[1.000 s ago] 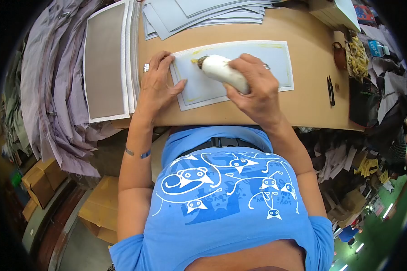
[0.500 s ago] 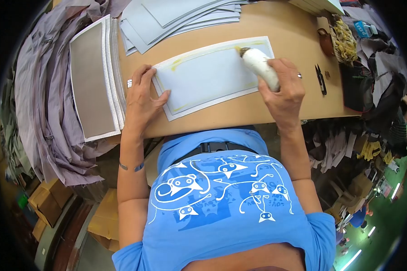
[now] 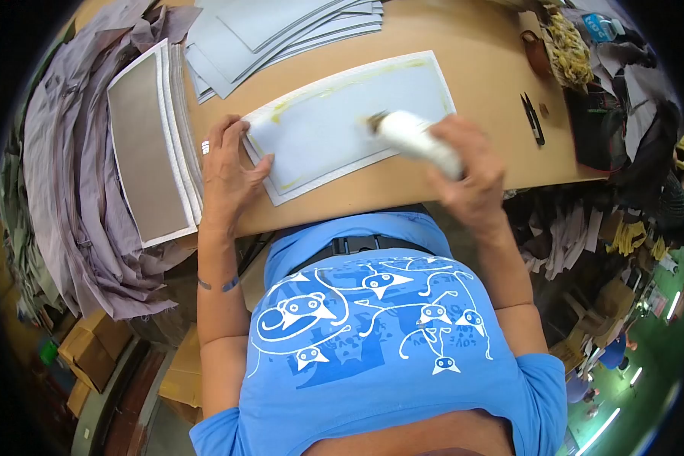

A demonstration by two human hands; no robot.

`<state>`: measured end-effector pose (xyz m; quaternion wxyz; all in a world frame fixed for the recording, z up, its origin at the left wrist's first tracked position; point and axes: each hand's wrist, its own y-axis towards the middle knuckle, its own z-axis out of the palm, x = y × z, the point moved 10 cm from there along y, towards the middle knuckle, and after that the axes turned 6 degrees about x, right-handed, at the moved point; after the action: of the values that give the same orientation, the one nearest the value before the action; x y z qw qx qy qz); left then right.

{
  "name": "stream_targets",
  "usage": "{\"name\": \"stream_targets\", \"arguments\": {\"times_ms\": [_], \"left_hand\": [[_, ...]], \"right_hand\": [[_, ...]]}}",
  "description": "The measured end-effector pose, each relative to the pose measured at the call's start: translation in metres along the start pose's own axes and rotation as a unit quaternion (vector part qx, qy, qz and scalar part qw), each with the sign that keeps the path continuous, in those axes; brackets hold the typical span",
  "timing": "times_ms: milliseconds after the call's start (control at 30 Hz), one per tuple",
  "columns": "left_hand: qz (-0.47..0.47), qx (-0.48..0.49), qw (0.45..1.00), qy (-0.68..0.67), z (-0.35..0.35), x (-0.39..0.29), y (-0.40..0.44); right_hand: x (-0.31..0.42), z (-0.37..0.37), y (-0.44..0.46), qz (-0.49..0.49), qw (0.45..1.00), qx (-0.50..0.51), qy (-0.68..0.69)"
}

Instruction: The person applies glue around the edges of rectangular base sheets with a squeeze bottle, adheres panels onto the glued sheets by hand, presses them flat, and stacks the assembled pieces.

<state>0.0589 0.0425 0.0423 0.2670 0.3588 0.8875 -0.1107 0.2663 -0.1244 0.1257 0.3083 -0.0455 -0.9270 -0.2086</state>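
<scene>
- Left hand (image 3: 232, 163): fingers parted, at the left edge of the grey panel (image 3: 323, 125).
- Right hand (image 3: 473, 169): fingers gripping the white brush-tipped bottle (image 3: 416, 138) over this panel.

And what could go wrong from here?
The left hand rests close to yellow smears near the left end of the sheet, so it might smudge them. The white tool in the right hand has its brown tip over the sheet's middle, where it could leave a stray mark. Only the left hand steadies the sheet, so its far end might swing.
</scene>
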Motion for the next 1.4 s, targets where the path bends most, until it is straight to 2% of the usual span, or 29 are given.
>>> {"name": "stream_targets", "arguments": {"times_ms": [133,333,433,533,633,767,867,933,1000,1100,1167,1200,1300,1400], "left_hand": [[0.006,-0.001,1.0,0.009,0.001,0.002,0.0],[-0.002,0.0,1.0,0.004,0.001,0.002,0.0],[0.0,-0.002,1.0,0.011,0.001,0.003,0.0],[0.004,-0.002,1.0,0.016,0.002,0.001,0.001],[0.007,-0.009,1.0,0.008,0.0,-0.001,0.0],[0.039,-0.048,0.996,0.058,-0.006,-0.015,-0.002],[-0.028,-0.039,0.998,0.029,-0.003,-0.011,-0.009],[-0.077,-0.047,0.988,-0.123,0.004,0.004,-0.011],[-0.122,-0.04,0.951,-0.283,0.01,0.014,-0.013],[-0.16,-0.023,0.849,-0.503,0.015,0.017,-0.018],[-0.152,-0.019,0.776,-0.611,0.016,0.016,-0.022],[-0.144,-0.016,0.759,-0.635,0.017,0.016,-0.023],[-0.095,-0.043,0.825,-0.555,0.02,0.021,-0.028],[-0.047,-0.058,0.871,-0.486,0.021,0.024,-0.03]], "right_hand": [[0.029,0.041,-0.009,-0.004,0.993,0.119,0.01],[-0.018,-0.016,-0.024,0.057,0.994,0.03,-0.088],[-0.011,-0.014,-0.018,0.031,0.997,0.003,-0.073],[0.011,0.018,-0.007,0.005,0.999,0.038,-0.025],[0.008,0.025,-0.005,0.01,0.998,0.047,-0.05],[-0.03,-0.022,-0.009,0.019,0.993,-0.035,-0.111],[-0.102,-0.049,-0.035,0.257,0.959,-0.098,0.07],[-0.14,-0.051,-0.053,0.288,0.902,-0.167,0.274],[-0.179,-0.042,-0.071,0.295,0.814,-0.216,0.452],[-0.214,-0.045,-0.089,0.275,0.784,-0.312,0.46],[-0.222,-0.05,-0.092,0.268,0.797,-0.335,0.424],[-0.224,-0.053,-0.093,0.264,0.804,-0.346,0.406],[-0.221,-0.061,-0.093,0.28,0.86,-0.338,0.259],[-0.206,-0.065,-0.084,0.3,0.917,-0.246,0.089]]}}
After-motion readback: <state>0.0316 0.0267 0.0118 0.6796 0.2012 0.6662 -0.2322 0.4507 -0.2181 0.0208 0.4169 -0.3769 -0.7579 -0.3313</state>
